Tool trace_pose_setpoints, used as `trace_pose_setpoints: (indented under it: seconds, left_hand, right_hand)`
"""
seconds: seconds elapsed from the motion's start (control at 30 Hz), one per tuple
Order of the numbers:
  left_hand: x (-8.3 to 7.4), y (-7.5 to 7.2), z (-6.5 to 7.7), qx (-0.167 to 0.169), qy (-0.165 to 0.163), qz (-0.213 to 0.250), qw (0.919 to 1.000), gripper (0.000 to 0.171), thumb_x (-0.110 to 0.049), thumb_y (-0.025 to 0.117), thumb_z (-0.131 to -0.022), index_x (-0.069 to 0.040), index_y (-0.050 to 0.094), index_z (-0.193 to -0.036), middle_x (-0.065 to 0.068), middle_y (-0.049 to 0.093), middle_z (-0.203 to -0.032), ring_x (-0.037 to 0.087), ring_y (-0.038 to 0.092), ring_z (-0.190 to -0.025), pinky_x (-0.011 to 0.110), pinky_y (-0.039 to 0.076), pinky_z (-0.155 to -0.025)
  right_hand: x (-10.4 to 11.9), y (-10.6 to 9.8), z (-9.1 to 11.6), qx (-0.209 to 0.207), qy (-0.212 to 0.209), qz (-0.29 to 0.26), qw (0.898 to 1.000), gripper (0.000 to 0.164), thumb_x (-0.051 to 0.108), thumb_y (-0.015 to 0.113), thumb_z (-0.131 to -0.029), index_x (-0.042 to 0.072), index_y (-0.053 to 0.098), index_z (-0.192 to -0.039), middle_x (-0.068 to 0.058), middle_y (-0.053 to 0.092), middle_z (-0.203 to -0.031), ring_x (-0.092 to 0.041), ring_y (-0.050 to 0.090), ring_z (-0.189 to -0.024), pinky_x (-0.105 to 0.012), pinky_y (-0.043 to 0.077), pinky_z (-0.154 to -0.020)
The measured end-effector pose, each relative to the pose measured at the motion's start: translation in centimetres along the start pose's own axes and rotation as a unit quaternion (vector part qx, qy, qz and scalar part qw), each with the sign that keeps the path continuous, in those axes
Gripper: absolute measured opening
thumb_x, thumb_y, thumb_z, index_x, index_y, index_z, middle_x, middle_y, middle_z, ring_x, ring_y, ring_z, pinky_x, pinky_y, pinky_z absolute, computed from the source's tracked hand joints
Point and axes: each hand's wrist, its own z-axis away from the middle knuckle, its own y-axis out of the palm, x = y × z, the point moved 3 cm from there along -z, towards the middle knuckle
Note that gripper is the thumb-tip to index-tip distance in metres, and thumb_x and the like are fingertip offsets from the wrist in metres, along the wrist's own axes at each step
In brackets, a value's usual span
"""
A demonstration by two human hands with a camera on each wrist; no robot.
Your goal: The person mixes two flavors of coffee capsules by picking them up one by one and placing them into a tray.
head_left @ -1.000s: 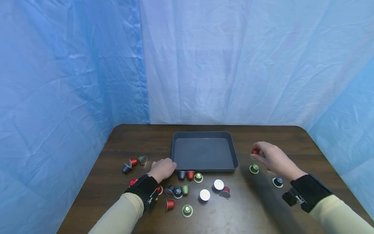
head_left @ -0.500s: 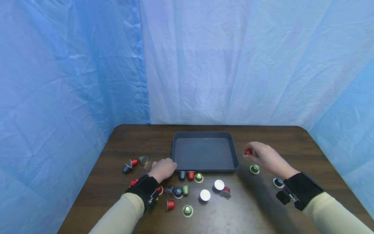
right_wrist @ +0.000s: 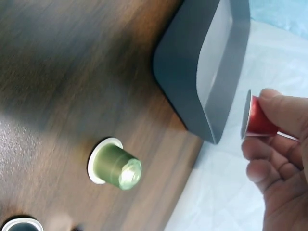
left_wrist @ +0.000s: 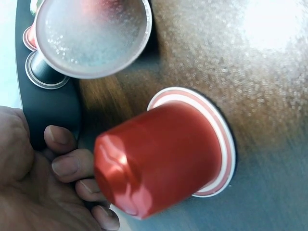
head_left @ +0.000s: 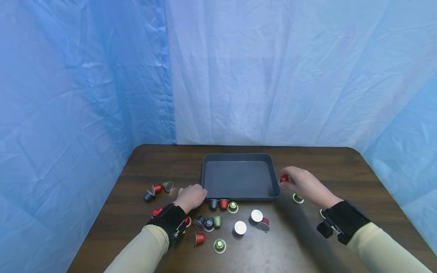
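My right hand (head_left: pixel 300 182) pinches a red coffee capsule (head_left: pixel 284 178) between thumb and fingers, just off the right side of the dark grey tray (head_left: pixel 239 198). In the right wrist view that capsule (right_wrist: pixel 261 120) sits sideways, its rim facing the tray. Near the tray's front left corner rests my left hand (head_left: pixel 192 198), fingers loosely curled with nothing visible in them. Close to it in the left wrist view stands a red capsule (left_wrist: pixel 161 154). Below the right hand is a green capsule (head_left: pixel 298 198), partly covered.
Several capsules lie in front of the tray, among them a white-topped one (head_left: pixel 240 228), a green one (head_left: pixel 220 245) and a red one (head_left: pixel 199 239). A small group with a dark blue capsule (head_left: pixel 148 196) is at the left. Blue sheets (head_left: pixel 256 76) hang behind the table.
My right hand has moved left with the red capsule, from over the table's right part to beside the tray. The left hand has stayed where it was.
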Motion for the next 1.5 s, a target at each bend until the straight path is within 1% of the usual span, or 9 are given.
trace_pose_setpoints:
  seconds: [0.23, 0.33, 0.53, 0.67, 0.87, 1.1, 1.27, 1.37, 1.5]
  left_hand:
    - [-0.3, -0.4, 0.5, -0.01, -0.001, -0.003, 0.9999, 0.027, -0.027, 0.048, -0.101, -0.013, 0.068, -0.09, 0.002, 0.063, -0.088, 0.022, 0.056, -0.082, 0.05, 0.042, -0.082]
    - [-0.4, -0.4, 0.5, -0.007, -0.006, 0.002, 1.0, 0.028, -0.028, 0.048, -0.102, -0.013, 0.069, -0.091, 0.003, 0.063, -0.088, 0.022, 0.056, -0.082, 0.049, 0.042, -0.082]
    - [-0.4, -0.5, 0.6, -0.002, -0.008, 0.005, 1.0, 0.027, -0.027, 0.048, -0.102, -0.012, 0.069, -0.094, 0.003, 0.062, -0.088, 0.023, 0.056, -0.083, 0.049, 0.042, -0.083]
    - [-0.4, -0.4, 0.6, -0.003, -0.002, 0.002, 1.0, 0.026, -0.027, 0.049, -0.102, -0.013, 0.069, -0.094, 0.002, 0.062, -0.089, 0.023, 0.056, -0.083, 0.048, 0.042, -0.082]
    - [-0.4, -0.4, 0.6, -0.004, 0.004, -0.003, 1.0, 0.025, -0.026, 0.049, -0.102, -0.013, 0.068, -0.093, 0.002, 0.062, -0.088, 0.023, 0.056, -0.082, 0.048, 0.042, -0.081]
    - [-0.4, -0.5, 0.5, -0.001, -0.001, 0.002, 1.0, 0.027, -0.027, 0.048, -0.103, -0.014, 0.068, -0.091, 0.002, 0.061, -0.087, 0.023, 0.055, -0.082, 0.047, 0.041, -0.081]
    - [-0.3, -0.5, 0.5, -0.001, 0.002, -0.001, 1.0, 0.026, -0.027, 0.048, -0.103, -0.014, 0.068, -0.091, 0.002, 0.061, -0.087, 0.022, 0.055, -0.081, 0.047, 0.041, -0.08]
    - [-0.3, -0.5, 0.5, 0.0, 0.005, -0.003, 1.0, 0.025, -0.026, 0.049, -0.102, -0.014, 0.068, -0.092, 0.002, 0.061, -0.087, 0.022, 0.055, -0.081, 0.047, 0.041, -0.08]
    - [-0.3, -0.4, 0.6, 0.004, 0.004, -0.005, 1.0, 0.025, -0.026, 0.049, -0.103, -0.014, 0.068, -0.093, 0.001, 0.061, -0.088, 0.022, 0.055, -0.082, 0.047, 0.041, -0.08]
  right_hand:
    - [0.4, 0.9, -0.3, 0.001, -0.01, -0.011, 1.0, 0.028, 0.009, 0.081, -0.087, 0.005, 0.067, -0.112, 0.001, 0.065, -0.092, -0.015, 0.059, -0.081, -0.034, 0.056, -0.074]
    - [0.7, 1.2, -0.4, 0.005, -0.015, -0.007, 1.0, 0.028, 0.009, 0.08, -0.087, 0.006, 0.067, -0.111, 0.0, 0.066, -0.093, -0.015, 0.06, -0.082, -0.037, 0.058, -0.077]
    - [1.1, 2.0, -0.8, 0.024, -0.009, -0.01, 1.0, 0.029, 0.009, 0.081, -0.087, 0.007, 0.068, -0.113, 0.0, 0.067, -0.096, -0.015, 0.062, -0.085, -0.038, 0.06, -0.081]
    - [1.3, 2.5, -1.0, 0.034, -0.007, -0.008, 0.999, 0.029, 0.008, 0.081, -0.087, 0.009, 0.069, -0.113, 0.001, 0.067, -0.097, -0.015, 0.063, -0.087, -0.038, 0.06, -0.082]
    - [1.4, 2.9, -1.2, 0.039, -0.024, 0.008, 0.999, 0.03, 0.007, 0.081, -0.086, 0.008, 0.07, -0.113, 0.0, 0.067, -0.098, -0.015, 0.064, -0.089, -0.038, 0.059, -0.082]
    - [1.5, 3.1, -1.3, 0.049, -0.045, 0.01, 0.998, 0.028, 0.006, 0.081, -0.086, 0.009, 0.07, -0.112, 0.0, 0.069, -0.1, -0.015, 0.064, -0.09, -0.038, 0.059, -0.083]
    - [1.4, 3.4, -1.3, 0.049, -0.066, 0.035, 0.996, 0.028, 0.007, 0.082, -0.085, 0.009, 0.072, -0.111, 0.0, 0.069, -0.1, -0.014, 0.062, -0.09, -0.036, 0.059, -0.083]
    - [1.3, 3.6, -1.4, 0.045, -0.082, 0.06, 0.994, 0.026, 0.01, 0.083, -0.084, 0.01, 0.073, -0.108, 0.002, 0.069, -0.095, -0.013, 0.059, -0.088, -0.034, 0.055, -0.082]
    - [1.2, 3.9, -1.5, 0.039, -0.101, 0.079, 0.991, 0.023, 0.014, 0.086, -0.083, 0.013, 0.076, -0.103, 0.006, 0.069, -0.089, -0.012, 0.054, -0.085, -0.034, 0.043, -0.079]
